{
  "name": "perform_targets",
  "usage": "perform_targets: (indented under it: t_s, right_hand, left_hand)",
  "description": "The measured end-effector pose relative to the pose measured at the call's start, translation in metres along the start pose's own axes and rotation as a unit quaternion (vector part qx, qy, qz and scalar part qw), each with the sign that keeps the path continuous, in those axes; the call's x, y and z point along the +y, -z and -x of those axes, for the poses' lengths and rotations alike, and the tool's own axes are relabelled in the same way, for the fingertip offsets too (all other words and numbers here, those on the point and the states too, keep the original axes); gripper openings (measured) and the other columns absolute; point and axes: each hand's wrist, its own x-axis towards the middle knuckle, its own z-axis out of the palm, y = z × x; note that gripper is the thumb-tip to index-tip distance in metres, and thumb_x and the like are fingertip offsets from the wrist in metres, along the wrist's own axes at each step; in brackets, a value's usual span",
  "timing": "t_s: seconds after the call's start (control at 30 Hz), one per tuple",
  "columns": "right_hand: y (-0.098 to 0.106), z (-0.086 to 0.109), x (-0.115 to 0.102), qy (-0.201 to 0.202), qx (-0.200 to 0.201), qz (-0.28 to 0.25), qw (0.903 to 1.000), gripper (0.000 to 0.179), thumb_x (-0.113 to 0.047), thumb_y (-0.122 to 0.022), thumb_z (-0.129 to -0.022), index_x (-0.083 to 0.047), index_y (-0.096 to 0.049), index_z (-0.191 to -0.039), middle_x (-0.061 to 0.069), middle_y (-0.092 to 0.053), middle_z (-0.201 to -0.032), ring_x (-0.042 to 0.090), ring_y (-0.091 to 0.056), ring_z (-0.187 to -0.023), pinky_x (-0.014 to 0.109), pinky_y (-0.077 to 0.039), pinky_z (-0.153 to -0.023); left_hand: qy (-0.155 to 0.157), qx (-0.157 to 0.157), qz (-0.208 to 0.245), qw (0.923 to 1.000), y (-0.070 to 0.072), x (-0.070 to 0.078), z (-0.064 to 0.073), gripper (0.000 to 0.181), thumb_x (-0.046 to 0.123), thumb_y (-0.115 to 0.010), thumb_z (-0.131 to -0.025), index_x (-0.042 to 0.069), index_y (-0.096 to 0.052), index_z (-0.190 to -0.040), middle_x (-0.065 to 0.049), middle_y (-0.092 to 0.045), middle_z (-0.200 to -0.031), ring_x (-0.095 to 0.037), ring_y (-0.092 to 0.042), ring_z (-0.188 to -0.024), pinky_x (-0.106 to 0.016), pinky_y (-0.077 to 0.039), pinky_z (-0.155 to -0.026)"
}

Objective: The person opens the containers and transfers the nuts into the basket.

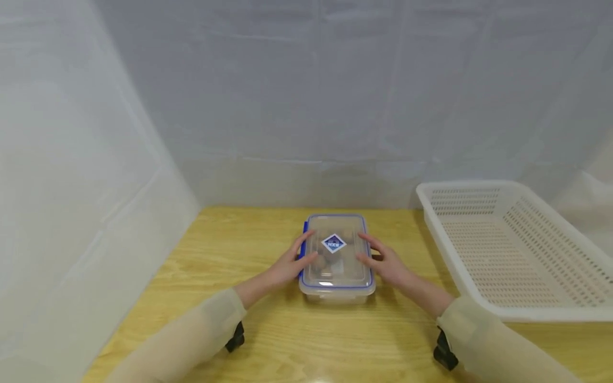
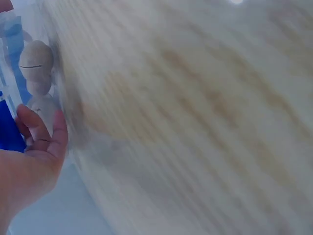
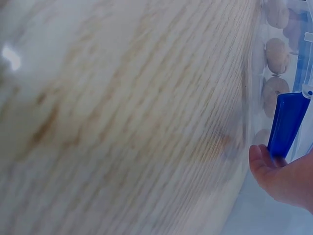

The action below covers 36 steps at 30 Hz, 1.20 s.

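Note:
A clear plastic food container (image 1: 337,274) with a blue seal line stands on the wooden table, its lid in place and a blue diamond label (image 1: 333,243) on top. My left hand (image 1: 286,263) grips its left side, thumb and index finger over the lid's edge. From the other side my right hand (image 1: 391,266) grips it the same way. Curled fingers touch a blue side latch (image 3: 287,122), which slants outward in the right wrist view. Another blue latch (image 2: 10,129) shows beside the left fingers. Through the wall show round brownish pieces (image 2: 36,61), one with a dark crack.
A large white perforated plastic basket (image 1: 517,266) stands at the right of the table (image 1: 249,239). Pale sheeting (image 1: 287,106) rises behind the table and along its left side.

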Motion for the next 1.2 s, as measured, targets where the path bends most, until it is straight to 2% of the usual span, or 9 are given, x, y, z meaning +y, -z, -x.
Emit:
perform_targets:
  t_s: [0.07, 0.17, 0.37, 0.63, 0.9, 1.0, 1.2]
  right_hand:
    - [-0.001, 0.0, 0.0, -0.004, 0.001, -0.004, 1.0, 0.059, -0.015, -0.055, -0.101, -0.005, -0.028, -0.152, 0.033, -0.019, -0.152, 0.055, -0.038, -0.127, 0.051, -0.043, -0.096]
    - [-0.002, 0.0, 0.0, -0.007, 0.001, -0.003, 1.0, 0.059, -0.017, -0.054, -0.101, -0.006, -0.027, -0.152, 0.033, -0.018, -0.152, 0.055, -0.037, -0.127, 0.051, -0.043, -0.096]
    - [-0.002, -0.001, 0.002, -0.015, 0.0, -0.01, 0.9998, 0.06, -0.017, -0.054, -0.101, -0.009, -0.026, -0.154, 0.031, -0.017, -0.153, 0.054, -0.037, -0.128, 0.051, -0.044, -0.096]
    - [-0.002, -0.001, 0.001, -0.028, 0.002, -0.015, 0.9995, 0.061, -0.02, -0.053, -0.102, -0.013, -0.023, -0.155, 0.029, -0.012, -0.155, 0.053, -0.034, -0.13, 0.051, -0.044, -0.095]
    - [-0.004, 0.001, -0.002, -0.033, 0.005, -0.014, 0.9994, 0.061, -0.02, -0.053, -0.102, -0.011, -0.024, -0.154, 0.029, -0.013, -0.155, 0.054, -0.034, -0.13, 0.051, -0.044, -0.095]
    - [-0.004, 0.001, -0.002, -0.036, 0.006, -0.013, 0.9993, 0.061, -0.021, -0.054, -0.102, -0.012, -0.024, -0.154, 0.029, -0.013, -0.155, 0.054, -0.034, -0.13, 0.051, -0.044, -0.096]
    - [-0.003, 0.0, 0.001, -0.035, 0.011, -0.021, 0.9991, 0.061, -0.018, -0.054, -0.101, -0.012, -0.026, -0.154, 0.029, -0.015, -0.155, 0.054, -0.036, -0.128, 0.049, -0.046, -0.094]
  left_hand:
    - [0.001, -0.011, 0.029, 0.9995, 0.002, -0.003, 0.0, 0.062, 0.017, -0.045, -0.105, 0.014, -0.011, -0.156, -0.041, -0.038, -0.137, -0.049, -0.053, -0.115, -0.05, -0.051, -0.085]
    - [0.008, -0.019, 0.042, 0.9989, 0.006, -0.006, 0.0, 0.061, 0.018, -0.042, -0.106, 0.014, -0.008, -0.156, -0.041, -0.041, -0.135, -0.049, -0.056, -0.112, -0.048, -0.054, -0.08]
    - [0.028, -0.04, 0.046, 0.9977, 0.014, -0.005, 0.001, 0.06, 0.019, -0.041, -0.106, 0.018, -0.009, -0.157, -0.037, -0.044, -0.136, -0.048, -0.058, -0.109, -0.05, -0.052, -0.083]
    - [0.034, -0.075, 0.037, 0.9959, 0.021, -0.003, -0.001, 0.06, 0.023, -0.039, -0.107, 0.02, -0.007, -0.157, -0.038, -0.038, -0.14, -0.048, -0.057, -0.112, -0.05, -0.051, -0.085]
    - [0.044, -0.1, 0.034, 0.9935, 0.026, -0.004, 0.0, 0.06, 0.027, -0.04, -0.106, 0.029, -0.008, -0.157, -0.033, -0.035, -0.145, -0.043, -0.058, -0.112, -0.048, -0.051, -0.086]
    - [0.039, -0.105, 0.033, 0.9931, 0.027, -0.004, 0.0, 0.061, 0.025, -0.04, -0.106, 0.026, -0.007, -0.157, -0.035, -0.036, -0.142, -0.044, -0.058, -0.111, -0.049, -0.052, -0.084]
    - [0.035, -0.092, 0.001, 0.9952, 0.031, -0.003, -0.005, 0.065, 0.023, -0.045, -0.105, 0.02, -0.006, -0.157, -0.038, -0.037, -0.139, -0.046, -0.056, -0.112, -0.051, -0.053, -0.081]
